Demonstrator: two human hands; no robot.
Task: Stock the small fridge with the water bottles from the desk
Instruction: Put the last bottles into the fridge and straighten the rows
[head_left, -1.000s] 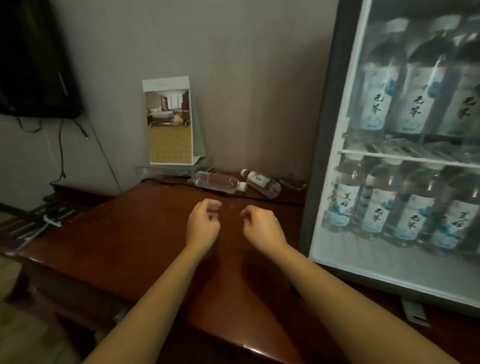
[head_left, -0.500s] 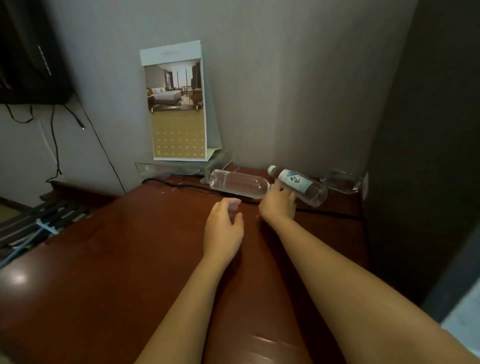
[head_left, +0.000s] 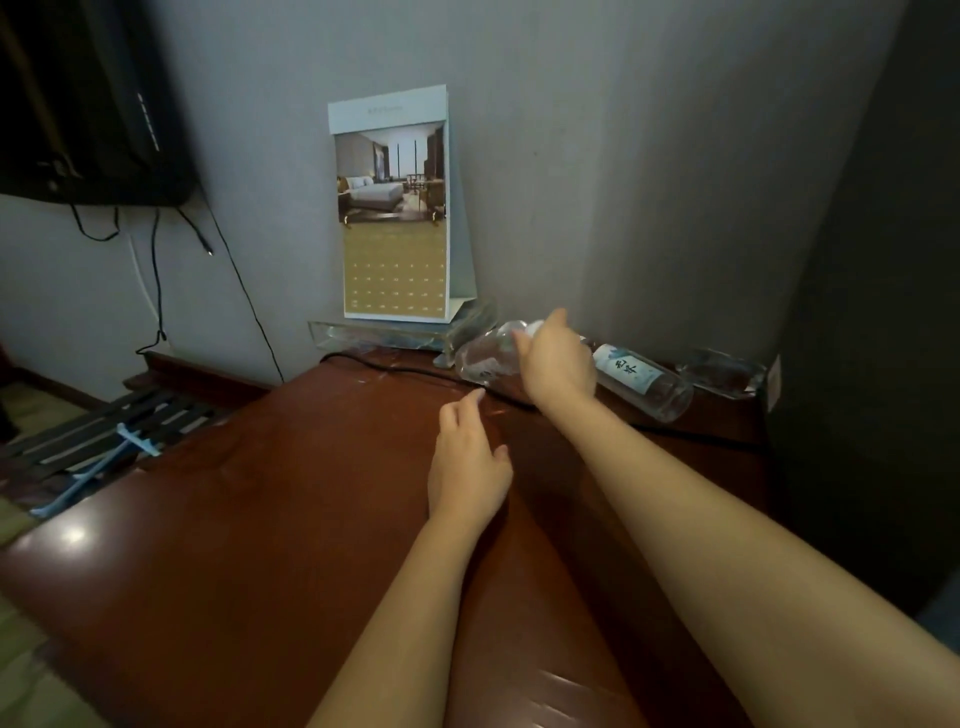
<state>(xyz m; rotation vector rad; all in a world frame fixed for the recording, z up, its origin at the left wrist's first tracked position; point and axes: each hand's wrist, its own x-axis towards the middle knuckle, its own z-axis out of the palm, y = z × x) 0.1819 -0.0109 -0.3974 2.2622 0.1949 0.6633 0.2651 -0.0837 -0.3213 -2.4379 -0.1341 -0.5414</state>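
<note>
Right grip (head_left: 558, 364) holds a clear bottle (head_left: 483, 358) at the back of the table (head_left: 311, 493).
Fingers curl round its neck end, beside a labelled bottle (head_left: 641, 376) lying on its side; the left grip (head_left: 467, 467) hovers nearer the front, fingers loose, holding nothing.
</note>
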